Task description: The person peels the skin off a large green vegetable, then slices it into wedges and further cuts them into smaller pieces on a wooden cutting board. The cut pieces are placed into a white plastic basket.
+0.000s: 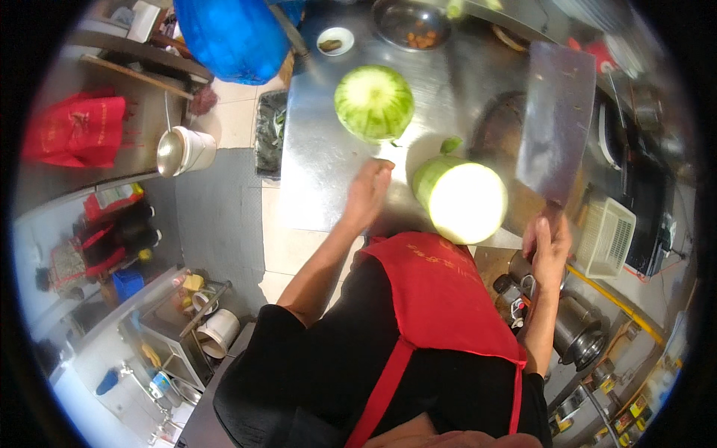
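Observation:
My right hand (pixel 547 246) grips the handle of a broad cleaver (pixel 557 120), its blade raised and pointing away from me over the right side of the metal table (pixel 313 196). My left hand (pixel 369 190) is over the table, fingers bent close together; whether it holds something small I cannot tell. Just beyond it lies a green melon-like piece (pixel 374 103) with a pale, striped top. Between my hands, at the near edge, a large light-green gourd or melon piece (pixel 469 203) shows a bright white cut face. A small green scrap (pixel 451 145) lies beside it.
A round board (pixel 498 129) lies partly under the cleaver. Towards the back are a small white dish (pixel 335 41) and a dark pan with orange-brown pieces (pixel 411 25). A plastic basket (pixel 606 238) stands at right; a blue bag (pixel 232 39) and a white bucket (pixel 199 150) are at left.

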